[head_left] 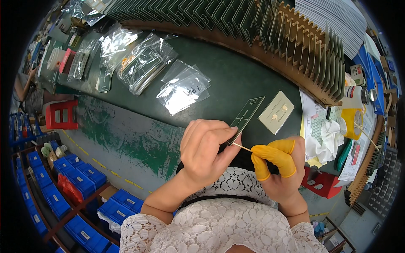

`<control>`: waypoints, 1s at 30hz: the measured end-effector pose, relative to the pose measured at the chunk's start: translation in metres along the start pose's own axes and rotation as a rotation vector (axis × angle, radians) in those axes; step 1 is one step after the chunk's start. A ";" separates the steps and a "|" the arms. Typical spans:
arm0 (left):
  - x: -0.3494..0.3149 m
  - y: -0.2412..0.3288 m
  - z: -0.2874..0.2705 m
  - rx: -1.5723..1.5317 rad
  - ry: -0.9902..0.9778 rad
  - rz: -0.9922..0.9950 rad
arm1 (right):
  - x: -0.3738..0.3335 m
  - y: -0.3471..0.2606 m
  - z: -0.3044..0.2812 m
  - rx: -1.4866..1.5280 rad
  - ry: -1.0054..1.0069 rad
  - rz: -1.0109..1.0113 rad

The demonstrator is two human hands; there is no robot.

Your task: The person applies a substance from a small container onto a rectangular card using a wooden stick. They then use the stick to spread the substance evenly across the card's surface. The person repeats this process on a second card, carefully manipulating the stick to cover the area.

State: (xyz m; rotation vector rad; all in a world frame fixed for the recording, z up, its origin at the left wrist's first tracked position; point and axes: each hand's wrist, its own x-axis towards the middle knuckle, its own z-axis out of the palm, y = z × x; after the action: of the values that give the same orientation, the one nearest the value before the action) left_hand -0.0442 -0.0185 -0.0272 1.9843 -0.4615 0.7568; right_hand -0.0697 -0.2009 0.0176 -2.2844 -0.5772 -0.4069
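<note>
My left hand (206, 145) pinches the lower end of a thin dark green panel (246, 116) with pale printed lines, tilted up above the table. My right hand (280, 164) wears yellow finger cots on some fingers and grips a thin pale wooden stick (243, 147). The stick's far tip meets the panel's lower edge beside my left thumb; whether it carries cotton is too small to tell. Just right of the panel, a flat pale plate (276, 113) with small cut-outs lies on the green table (228, 76).
A long brown slotted rack (236, 46) of upright panels curves across the back. Clear plastic bags (184, 86) and bagged panels (145, 63) lie left. To the right are a crumpled white cloth (331, 137), a yellow cup (352, 122) and a bottle (354, 98). Blue bins (82, 232) stand lower left.
</note>
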 end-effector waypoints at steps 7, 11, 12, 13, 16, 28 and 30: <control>-0.001 -0.001 0.000 -0.003 -0.004 0.004 | 0.000 0.001 0.002 -0.013 0.018 0.015; -0.001 -0.001 0.000 -0.002 0.007 0.006 | 0.000 0.000 0.002 0.001 0.001 0.009; -0.001 -0.001 0.000 0.001 0.008 0.004 | -0.001 -0.001 0.002 -0.001 -0.005 0.005; 0.000 0.000 0.000 0.002 0.009 0.003 | -0.001 -0.001 0.001 -0.005 -0.011 0.002; 0.000 0.000 0.001 0.002 0.006 -0.002 | -0.001 -0.002 0.001 -0.007 -0.018 -0.003; 0.001 0.000 0.001 0.009 0.007 -0.018 | 0.001 -0.004 0.000 -0.017 -0.029 -0.038; 0.003 0.000 -0.001 0.029 0.007 -0.039 | 0.001 -0.004 -0.004 -0.005 0.003 0.000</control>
State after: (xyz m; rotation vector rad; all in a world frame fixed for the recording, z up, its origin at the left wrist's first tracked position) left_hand -0.0425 -0.0179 -0.0253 2.0117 -0.4082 0.7494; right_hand -0.0715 -0.2005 0.0232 -2.2878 -0.5756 -0.4118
